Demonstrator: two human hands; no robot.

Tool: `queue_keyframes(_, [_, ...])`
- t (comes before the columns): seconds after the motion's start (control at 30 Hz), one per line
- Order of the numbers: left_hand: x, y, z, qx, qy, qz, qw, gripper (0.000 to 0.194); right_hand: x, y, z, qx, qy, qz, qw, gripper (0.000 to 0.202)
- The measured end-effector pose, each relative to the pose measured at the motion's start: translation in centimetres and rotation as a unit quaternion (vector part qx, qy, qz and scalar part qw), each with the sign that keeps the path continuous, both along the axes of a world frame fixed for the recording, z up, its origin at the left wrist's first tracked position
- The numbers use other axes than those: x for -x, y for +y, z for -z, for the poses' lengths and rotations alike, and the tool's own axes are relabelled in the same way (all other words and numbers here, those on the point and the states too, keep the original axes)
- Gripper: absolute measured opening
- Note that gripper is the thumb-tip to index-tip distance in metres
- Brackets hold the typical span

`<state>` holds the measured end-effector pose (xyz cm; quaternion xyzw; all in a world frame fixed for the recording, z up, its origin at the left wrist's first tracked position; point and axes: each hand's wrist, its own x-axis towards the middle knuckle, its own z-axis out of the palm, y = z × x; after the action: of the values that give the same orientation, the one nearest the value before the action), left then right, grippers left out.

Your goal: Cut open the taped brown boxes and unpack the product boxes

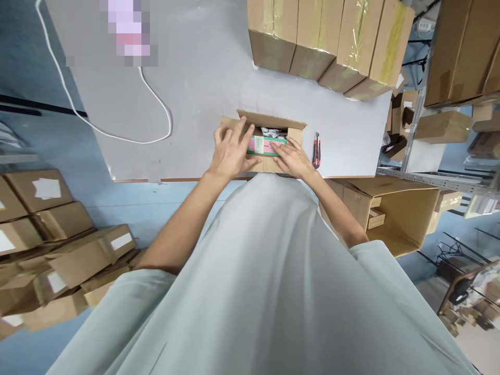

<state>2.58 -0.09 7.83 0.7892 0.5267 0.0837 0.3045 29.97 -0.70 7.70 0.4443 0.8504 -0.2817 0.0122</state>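
An open cardboard box [269,165] lies at the table's front edge with its flaps raised. Inside it is a pink and green packet [269,146] with a pale label, and crumpled silvery material [273,133] shows behind it. My left hand [230,148] rests at the box's left side, fingers spread over the flap and the packet's left end. On the right, my right hand [294,159] has its fingers stretched out onto the packet's right part. Neither hand is wrapped around anything. A red and black box cutter [316,150] lies just right of the box.
Several taped cartons [312,47] stand at the back right of the grey table [195,104]. A white cable [156,140] loops across its left side. Stacked boxes [78,255] fill the floor at left; a large open carton [406,208] and shelving [417,125] are at right.
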Motion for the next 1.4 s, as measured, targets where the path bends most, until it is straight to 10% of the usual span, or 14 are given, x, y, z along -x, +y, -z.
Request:
queue_keyframes(0.3, [-0.9,0.6,0.8,-0.002,-0.060,-0.027,0.998,0.115,-5.0,-0.7,-3.8,0.016,-0.031,0.194,0.980,0.036])
queue_keyframes(0.6, [-1.4,1.3,0.8,0.003,-0.069,-0.026,0.997,0.111,-1.0,0.5,-0.6,0.025,-0.046,0.221,0.974,0.036])
queue_keyframes(1.03, [-2.4,1.1,1.2,0.007,-0.055,-0.040,0.998,0.112,2.1,1.6,-0.1,-0.023,-0.092,0.197,0.976,0.050])
queue_keyframes(1.4, [-3.2,0.7,1.5,0.018,-0.040,-0.060,0.997,0.111,-0.4,2.7,2.3,0.027,-0.004,0.200,0.979,0.042])
